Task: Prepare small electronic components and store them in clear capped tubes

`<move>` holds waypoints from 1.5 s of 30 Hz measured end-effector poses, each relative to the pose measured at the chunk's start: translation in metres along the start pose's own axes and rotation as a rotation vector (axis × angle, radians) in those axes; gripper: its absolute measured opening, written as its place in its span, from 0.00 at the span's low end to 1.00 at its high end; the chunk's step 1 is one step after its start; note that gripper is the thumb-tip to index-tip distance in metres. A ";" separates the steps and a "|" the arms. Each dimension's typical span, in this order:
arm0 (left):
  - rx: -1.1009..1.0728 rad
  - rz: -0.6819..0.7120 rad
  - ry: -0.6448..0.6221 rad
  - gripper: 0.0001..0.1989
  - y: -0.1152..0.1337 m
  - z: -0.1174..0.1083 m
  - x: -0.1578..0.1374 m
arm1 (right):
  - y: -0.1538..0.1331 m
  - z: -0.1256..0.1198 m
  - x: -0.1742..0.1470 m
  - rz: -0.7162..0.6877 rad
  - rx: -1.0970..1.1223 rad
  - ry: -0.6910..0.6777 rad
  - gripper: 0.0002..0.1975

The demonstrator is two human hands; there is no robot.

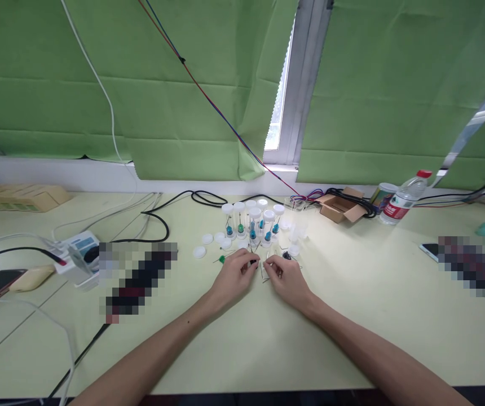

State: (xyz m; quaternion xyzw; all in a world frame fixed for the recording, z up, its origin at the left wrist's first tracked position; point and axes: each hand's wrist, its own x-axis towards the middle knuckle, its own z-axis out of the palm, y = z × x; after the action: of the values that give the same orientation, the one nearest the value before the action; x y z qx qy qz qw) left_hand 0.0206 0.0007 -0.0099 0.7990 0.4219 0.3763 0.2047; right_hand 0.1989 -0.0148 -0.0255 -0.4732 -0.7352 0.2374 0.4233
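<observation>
Landmark: cluster of clear vials [254,220] with white lids, standing upright on the pale table [344,304]. Each legible vial held a needle-like piece with a coloured hub, mostly blue hubs [268,235], plus one green hub [241,228]. Both hands worked just in front of the cluster, on the person's side, fingertips near each other but apart.

Left hand [234,274]: thumb and fingers pinched narrow on a small dark piece [254,261], too small to identify, in front of the cluster's middle. Right hand [287,279]: fingers curled, fingertips drawn in at thin bent wires [263,274], slightly right of the cluster's middle; couldn't tell if it gripped one or only touched. The wires lay between the two hands.

Loose white caps [199,252] lay flat to the left of the cluster. A green-hubbed needle [222,259] lay front-left of it, near the left hand. A black piece [286,256] lay front-right of it, just beyond the right hand.

Behind the cluster ran a black cable [192,192]; past that hung a green curtain [192,113]. Right of the cluster, toward the back: cardboard box [331,213], then a red-capped bottle [398,204], tilted. Well left of it: white power strip [77,254], with cables.
</observation>
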 end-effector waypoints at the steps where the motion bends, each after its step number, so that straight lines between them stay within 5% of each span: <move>1: 0.014 0.013 -0.031 0.11 0.000 0.000 0.000 | 0.000 0.000 0.000 0.000 -0.005 0.016 0.11; 15: 0.021 0.052 -0.092 0.11 -0.001 0.003 -0.002 | 0.003 0.000 0.001 -0.008 -0.065 0.067 0.08; 34: 0.000 0.108 0.325 0.05 0.011 -0.002 0.000 | 0.001 -0.001 0.001 -0.003 -0.071 0.165 0.05; 45: -0.030 0.039 0.330 0.05 0.011 -0.001 0.000 | 0.006 -0.013 0.013 -0.055 -0.125 0.583 0.12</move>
State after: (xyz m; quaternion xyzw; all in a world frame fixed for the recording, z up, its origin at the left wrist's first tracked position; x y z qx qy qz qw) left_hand 0.0261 -0.0055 -0.0020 0.7311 0.4288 0.5126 0.1371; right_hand 0.2106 -0.0014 -0.0182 -0.5266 -0.6083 0.0341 0.5929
